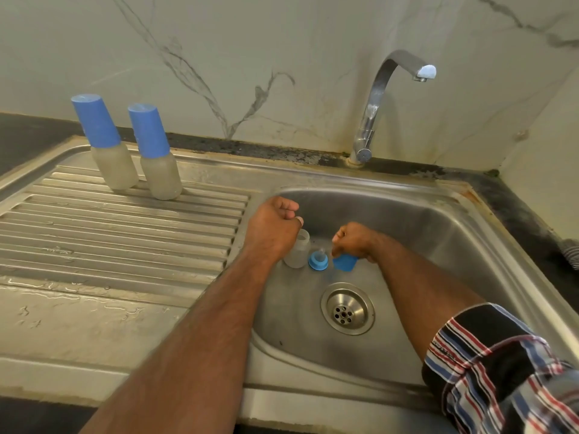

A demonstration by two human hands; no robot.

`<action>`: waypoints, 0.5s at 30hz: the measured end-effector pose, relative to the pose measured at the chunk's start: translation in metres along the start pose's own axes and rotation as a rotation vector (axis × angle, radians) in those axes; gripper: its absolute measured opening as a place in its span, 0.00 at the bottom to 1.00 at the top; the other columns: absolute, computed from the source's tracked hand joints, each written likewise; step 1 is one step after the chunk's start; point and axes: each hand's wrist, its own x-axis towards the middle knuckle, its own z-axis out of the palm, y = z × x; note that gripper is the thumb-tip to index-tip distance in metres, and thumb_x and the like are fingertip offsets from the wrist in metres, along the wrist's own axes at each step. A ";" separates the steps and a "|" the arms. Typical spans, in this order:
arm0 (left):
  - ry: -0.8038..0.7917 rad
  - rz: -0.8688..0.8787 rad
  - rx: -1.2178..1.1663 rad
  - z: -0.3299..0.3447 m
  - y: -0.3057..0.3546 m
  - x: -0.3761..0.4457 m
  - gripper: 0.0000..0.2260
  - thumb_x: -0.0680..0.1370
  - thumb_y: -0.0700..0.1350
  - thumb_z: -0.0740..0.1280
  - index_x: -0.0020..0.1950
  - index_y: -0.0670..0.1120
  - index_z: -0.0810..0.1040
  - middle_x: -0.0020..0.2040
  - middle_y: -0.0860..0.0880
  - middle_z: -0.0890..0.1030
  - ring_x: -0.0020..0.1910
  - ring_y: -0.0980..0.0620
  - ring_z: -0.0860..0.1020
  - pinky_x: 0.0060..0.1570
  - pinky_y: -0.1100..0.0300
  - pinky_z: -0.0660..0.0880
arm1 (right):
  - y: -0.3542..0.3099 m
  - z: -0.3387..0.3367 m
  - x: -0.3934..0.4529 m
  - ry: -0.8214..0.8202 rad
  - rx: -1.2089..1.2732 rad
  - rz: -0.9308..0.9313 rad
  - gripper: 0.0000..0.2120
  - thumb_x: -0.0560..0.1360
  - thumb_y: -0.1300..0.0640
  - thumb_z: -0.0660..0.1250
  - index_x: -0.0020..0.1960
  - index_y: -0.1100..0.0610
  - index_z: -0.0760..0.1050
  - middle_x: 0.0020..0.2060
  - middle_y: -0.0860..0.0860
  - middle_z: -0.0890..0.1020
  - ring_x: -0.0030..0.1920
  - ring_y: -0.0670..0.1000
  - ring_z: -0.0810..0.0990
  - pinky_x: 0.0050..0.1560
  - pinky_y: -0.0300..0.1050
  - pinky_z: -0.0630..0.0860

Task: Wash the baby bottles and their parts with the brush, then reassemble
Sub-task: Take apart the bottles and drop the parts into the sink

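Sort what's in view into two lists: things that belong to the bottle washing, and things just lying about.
Job:
- two capped frosted bottles with blue caps on the ribbed steel drainboard
- open frosted plastic bottle at the left hand
- blue ring with clear teat
- blue cap under the right hand
- curved chrome tap
- steel sink basin

Lying about:
- nothing; no brush visible

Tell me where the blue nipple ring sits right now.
The nipple ring stands in the sink basin, between the open bottle and the blue cap.
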 end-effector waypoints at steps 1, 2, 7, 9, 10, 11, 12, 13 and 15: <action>0.001 0.002 0.001 0.000 0.000 0.000 0.09 0.79 0.42 0.72 0.58 0.51 0.80 0.50 0.52 0.82 0.50 0.57 0.80 0.48 0.64 0.76 | 0.002 0.002 0.005 0.033 -0.101 -0.014 0.10 0.72 0.57 0.77 0.46 0.61 0.80 0.45 0.57 0.81 0.43 0.53 0.78 0.49 0.50 0.79; 0.000 0.003 0.001 0.000 0.001 -0.001 0.09 0.79 0.42 0.72 0.58 0.50 0.80 0.50 0.52 0.82 0.50 0.56 0.80 0.49 0.64 0.76 | 0.005 0.003 0.009 0.063 -0.169 -0.014 0.14 0.72 0.52 0.78 0.47 0.62 0.80 0.45 0.57 0.83 0.43 0.53 0.78 0.50 0.51 0.79; -0.007 0.005 0.006 0.000 0.001 -0.002 0.09 0.79 0.43 0.71 0.58 0.51 0.80 0.50 0.52 0.82 0.50 0.56 0.80 0.46 0.66 0.74 | 0.007 0.009 0.008 0.105 -0.268 -0.063 0.17 0.70 0.46 0.78 0.47 0.53 0.74 0.43 0.51 0.80 0.44 0.53 0.80 0.45 0.50 0.79; -0.010 0.006 0.005 0.000 0.001 -0.002 0.09 0.79 0.43 0.71 0.58 0.50 0.80 0.50 0.52 0.82 0.50 0.57 0.80 0.44 0.68 0.73 | 0.005 0.010 0.006 0.086 -0.274 -0.061 0.16 0.70 0.49 0.79 0.46 0.54 0.75 0.42 0.51 0.80 0.44 0.54 0.81 0.48 0.51 0.81; -0.011 0.006 0.005 0.000 0.001 -0.002 0.09 0.79 0.43 0.71 0.59 0.50 0.80 0.50 0.52 0.82 0.50 0.57 0.80 0.43 0.68 0.72 | 0.004 0.010 0.006 0.079 -0.290 -0.067 0.14 0.69 0.51 0.79 0.46 0.53 0.75 0.43 0.51 0.80 0.45 0.53 0.80 0.48 0.50 0.81; -0.010 0.006 0.004 0.000 0.001 -0.002 0.09 0.79 0.43 0.71 0.59 0.50 0.80 0.50 0.52 0.82 0.50 0.57 0.80 0.43 0.68 0.72 | 0.004 0.011 0.007 0.075 -0.312 -0.075 0.13 0.69 0.54 0.79 0.46 0.52 0.75 0.44 0.51 0.80 0.46 0.53 0.80 0.48 0.49 0.80; -0.010 0.005 0.005 0.001 0.001 -0.002 0.09 0.79 0.43 0.71 0.59 0.50 0.80 0.50 0.52 0.82 0.50 0.57 0.80 0.44 0.68 0.73 | 0.004 0.012 0.007 0.068 -0.331 -0.076 0.13 0.69 0.58 0.78 0.48 0.52 0.76 0.46 0.50 0.79 0.47 0.52 0.79 0.49 0.48 0.80; -0.011 0.005 0.005 0.001 0.001 -0.001 0.09 0.79 0.43 0.72 0.58 0.51 0.80 0.50 0.52 0.82 0.50 0.56 0.80 0.44 0.68 0.73 | 0.004 0.012 0.007 0.059 -0.346 -0.075 0.14 0.68 0.62 0.76 0.50 0.53 0.76 0.47 0.50 0.79 0.49 0.53 0.79 0.50 0.48 0.80; -0.013 0.004 0.006 0.002 0.001 -0.001 0.09 0.79 0.43 0.72 0.58 0.51 0.80 0.50 0.52 0.82 0.50 0.56 0.80 0.44 0.67 0.73 | 0.005 0.014 0.009 0.044 -0.371 -0.069 0.16 0.69 0.65 0.74 0.54 0.54 0.76 0.49 0.51 0.79 0.51 0.54 0.79 0.52 0.49 0.81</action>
